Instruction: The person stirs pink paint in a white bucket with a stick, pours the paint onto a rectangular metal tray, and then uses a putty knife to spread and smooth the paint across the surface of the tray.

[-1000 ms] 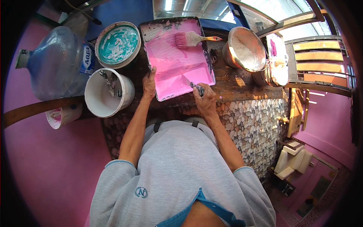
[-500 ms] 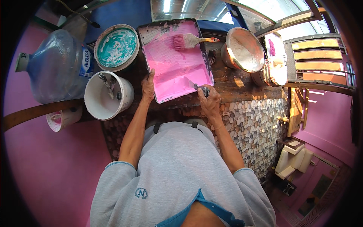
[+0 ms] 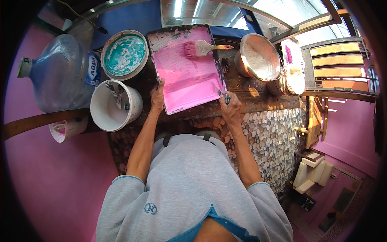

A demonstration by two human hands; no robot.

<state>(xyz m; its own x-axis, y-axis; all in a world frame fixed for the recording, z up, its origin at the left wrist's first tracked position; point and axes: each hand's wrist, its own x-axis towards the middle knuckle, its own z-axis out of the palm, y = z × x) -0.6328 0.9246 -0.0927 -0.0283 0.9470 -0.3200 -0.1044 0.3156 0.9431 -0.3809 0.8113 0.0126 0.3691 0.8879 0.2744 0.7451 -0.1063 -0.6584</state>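
A black-edged paint tray [image 3: 195, 105] coated in pink paint lies on the wooden bench. My left hand [image 3: 158, 97] grips its left rim near the front corner, thumb up along the side and the other fingers mostly hidden. In my right hand [image 3: 231, 108] is a putty knife [image 3: 226, 98] with a dark handle. Its blade is over the tray's front right corner, partly hard to make out against the pink. A paintbrush [image 3: 198, 49] with pink-stained bristles rests across the tray's upper right, its wooden handle reaching past the right rim.
Left of the tray stand a white bucket [image 3: 96, 105] with a tool inside and a tub with a teal, paint-smeared lid [image 3: 125, 54]. A large blue water bottle [image 3: 60, 76] lies further left. To the right are a bucket of pale material [image 3: 244, 60] and a paint-smeared can [image 3: 278, 85].
My right hand has moved a little right with the putty knife, from over the shallow paint to the tray's right corner. The whole bench appears slightly lower in view. My left hand keeps its grip.
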